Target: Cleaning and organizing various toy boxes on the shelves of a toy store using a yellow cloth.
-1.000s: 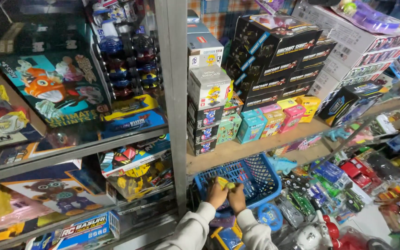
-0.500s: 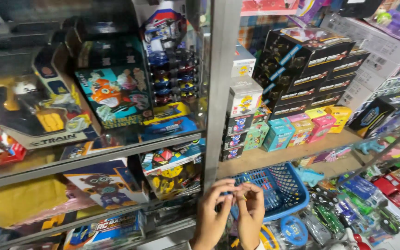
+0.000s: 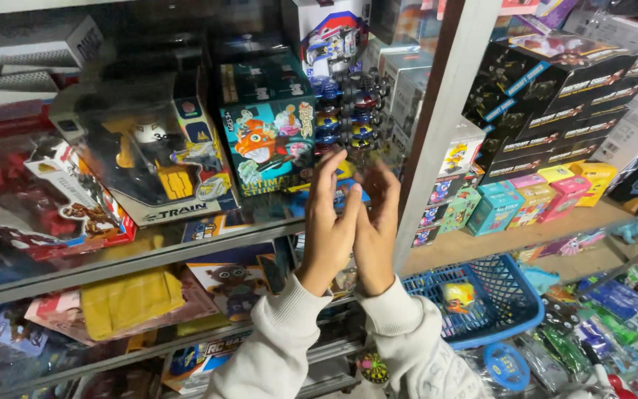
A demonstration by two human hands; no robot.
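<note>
My left hand (image 3: 330, 222) and my right hand (image 3: 375, 230) are raised side by side, touching each other, with the fingers stretched upward. Both wrists come out of pale grey sleeves. The fingertips reach the lower edge of a clear pack of small toy cars (image 3: 350, 103) at the front of the glass cabinet. I see nothing held between the hands, and the right fingertips are blurred. Left of the hands stands a teal toy box with an orange fish picture (image 3: 269, 137). A blue plastic basket (image 3: 507, 284) holding a small yellow toy (image 3: 458, 295) sits below right.
A grey metal cabinet post (image 3: 444, 111) rises just right of the hands. Stacked black boxes (image 3: 555, 89) and small coloured boxes (image 3: 537, 196) fill the wooden shelf (image 3: 481, 247) on the right. A toy train box (image 3: 153, 162) sits behind glass at left. Packaged toys crowd the lower right.
Both hands have risen from the blue basket to the cabinet front and now point upward. The view has shifted left and closer to the glass shelves.
</note>
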